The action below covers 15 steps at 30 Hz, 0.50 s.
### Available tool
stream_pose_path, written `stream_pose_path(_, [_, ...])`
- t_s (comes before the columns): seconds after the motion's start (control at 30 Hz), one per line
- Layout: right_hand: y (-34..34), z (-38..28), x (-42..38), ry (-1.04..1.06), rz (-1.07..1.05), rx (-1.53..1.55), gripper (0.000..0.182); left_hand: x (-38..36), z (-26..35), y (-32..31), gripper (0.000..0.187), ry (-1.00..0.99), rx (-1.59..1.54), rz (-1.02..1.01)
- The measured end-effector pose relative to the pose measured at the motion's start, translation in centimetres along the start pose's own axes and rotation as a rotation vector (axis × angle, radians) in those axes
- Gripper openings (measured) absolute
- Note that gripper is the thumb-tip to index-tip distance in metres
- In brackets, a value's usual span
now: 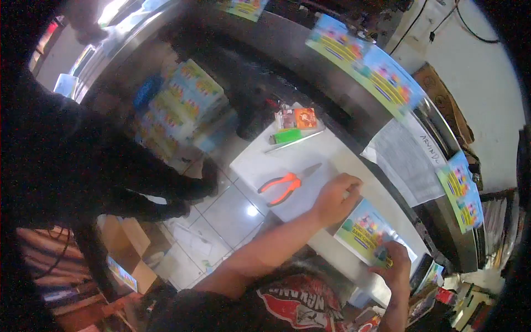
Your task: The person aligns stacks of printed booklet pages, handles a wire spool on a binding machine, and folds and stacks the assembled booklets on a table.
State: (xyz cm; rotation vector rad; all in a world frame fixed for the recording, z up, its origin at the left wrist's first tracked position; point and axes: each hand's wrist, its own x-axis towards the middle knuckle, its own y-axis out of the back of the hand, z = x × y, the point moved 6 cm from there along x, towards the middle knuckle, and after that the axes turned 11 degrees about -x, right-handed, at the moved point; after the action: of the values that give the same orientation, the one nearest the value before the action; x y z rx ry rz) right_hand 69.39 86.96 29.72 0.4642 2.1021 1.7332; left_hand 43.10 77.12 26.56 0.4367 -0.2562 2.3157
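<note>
A colourful booklet or thin stack of booklets (364,232), with a blue and green cover, lies on the white work surface in front of me. My right hand (395,265) grips its right end, thumb and fingers bent around the edge. At the opposite end, my left hand (337,198) is closed with curled fingers beside the cover's upper left corner; whatever its fingertips hold is hidden. Orange-handled pliers (287,183) with a pointed grey nose rest left of my left hand.
A green lighter (286,136) and an orange-brown packet (304,118) lie on the far end of the white surface. Matching printed sheets (365,63) sit along a metal ledge. A dark-clothed person (83,149) stands at left, near stacked printed packs (182,105) and an open carton (130,243).
</note>
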Motion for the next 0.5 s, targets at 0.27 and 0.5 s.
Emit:
stream_pose_path(0.27, [-3.3, 0.6, 8.0, -0.157, -0.094, 0.098, 0.082, 5.3, -8.5, 3.0, 0.017, 0.103, -0.100, -0.023])
stream_pose_path(0.5, [-3.0, -1.0, 8.2, -0.121, -0.120, 0.019, 0.077, 5.2, -8.6, 3.1, 0.018, 0.119, -0.058, -0.040])
